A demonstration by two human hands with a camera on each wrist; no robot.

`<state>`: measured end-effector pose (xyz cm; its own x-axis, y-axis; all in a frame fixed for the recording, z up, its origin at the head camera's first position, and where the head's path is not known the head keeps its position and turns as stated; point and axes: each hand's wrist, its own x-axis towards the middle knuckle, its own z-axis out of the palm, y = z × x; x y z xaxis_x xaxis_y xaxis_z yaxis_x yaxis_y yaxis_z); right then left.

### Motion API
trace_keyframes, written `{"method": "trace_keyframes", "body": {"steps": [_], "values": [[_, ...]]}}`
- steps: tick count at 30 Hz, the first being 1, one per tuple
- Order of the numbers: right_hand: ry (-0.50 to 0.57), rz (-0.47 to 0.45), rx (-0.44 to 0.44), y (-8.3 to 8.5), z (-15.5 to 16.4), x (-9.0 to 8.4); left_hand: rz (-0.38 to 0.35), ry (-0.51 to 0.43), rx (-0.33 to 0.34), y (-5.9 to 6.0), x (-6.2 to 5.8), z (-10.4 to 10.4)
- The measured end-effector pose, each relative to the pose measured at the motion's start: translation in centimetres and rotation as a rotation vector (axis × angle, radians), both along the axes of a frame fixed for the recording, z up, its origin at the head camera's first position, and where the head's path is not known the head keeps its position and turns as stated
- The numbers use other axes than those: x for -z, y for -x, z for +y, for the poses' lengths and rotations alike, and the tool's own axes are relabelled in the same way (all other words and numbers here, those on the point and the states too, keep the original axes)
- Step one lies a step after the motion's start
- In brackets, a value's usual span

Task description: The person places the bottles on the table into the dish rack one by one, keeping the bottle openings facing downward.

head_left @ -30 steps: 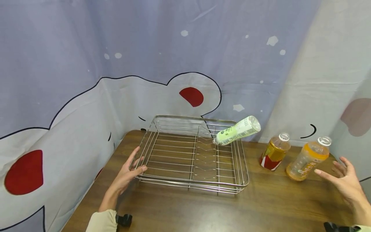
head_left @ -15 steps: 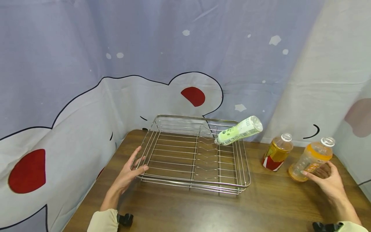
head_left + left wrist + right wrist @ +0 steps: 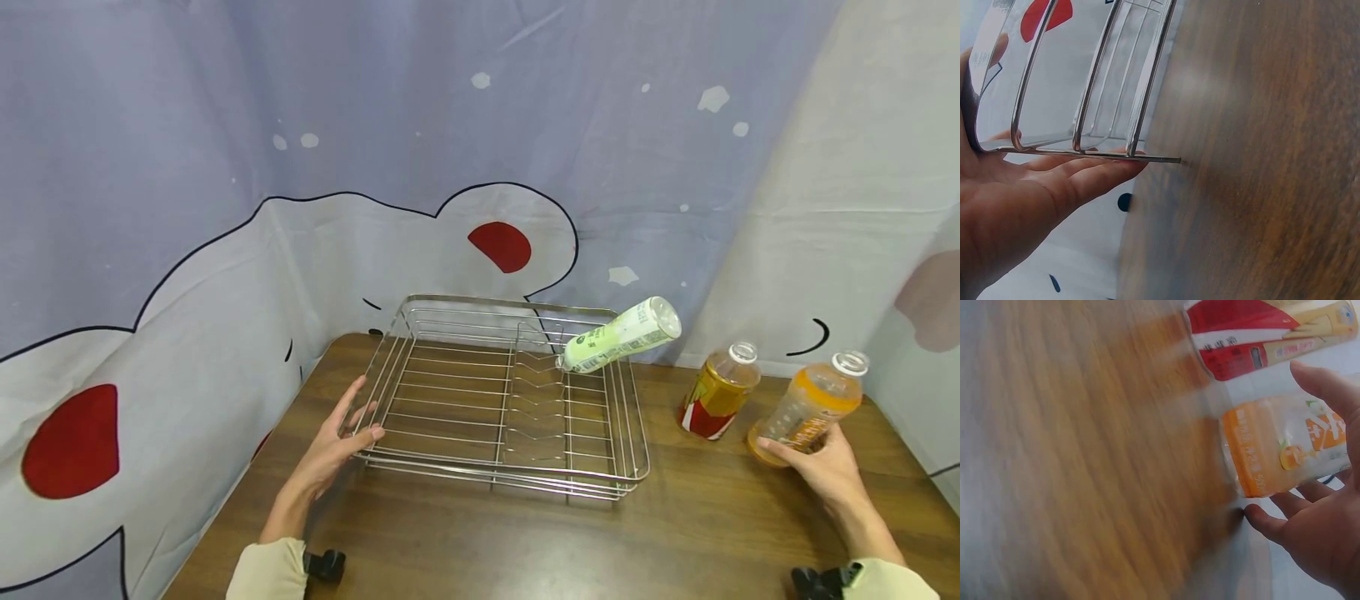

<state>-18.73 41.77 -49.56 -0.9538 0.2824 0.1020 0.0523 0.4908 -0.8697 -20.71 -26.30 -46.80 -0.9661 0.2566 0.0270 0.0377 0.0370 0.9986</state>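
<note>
My left hand (image 3: 335, 443) rests flat against the front left corner of a wire dish rack (image 3: 495, 477), fingers straight; in the left wrist view those fingers (image 3: 1079, 178) lie under the rack's bottom wire (image 3: 1085, 153). My right hand (image 3: 819, 467) wraps the lower part of an orange juice bottle (image 3: 812, 402) standing tilted at the right. In the right wrist view, that bottle (image 3: 1279, 440) sits between my thumb and fingers (image 3: 1272, 522). A pale green bottle (image 3: 619, 335) leans over the rack's back right rim.
An amber bottle with a red label (image 3: 718, 390) stands between the rack and the orange bottle, and it shows in the right wrist view as well (image 3: 1254, 337). The wooden table (image 3: 525, 542) is hemmed in by a printed curtain (image 3: 225, 250) behind and on both sides.
My right hand has moved in from the right and down onto the orange bottle's lower part. The left hand and the rack have stayed put.
</note>
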Motion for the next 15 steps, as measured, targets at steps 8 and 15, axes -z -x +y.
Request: {"method": "trace_keyframes", "body": {"steps": [8, 15], "values": [[-0.055, -0.006, 0.077, 0.78, -0.93, 0.13, 0.002, 0.018, 0.003, -0.05, 0.07, 0.0], [-0.054, 0.041, 0.093, 0.77, -1.04, 0.05, 0.028, 0.017, 0.007, 0.0, 0.0, -0.05]]}}
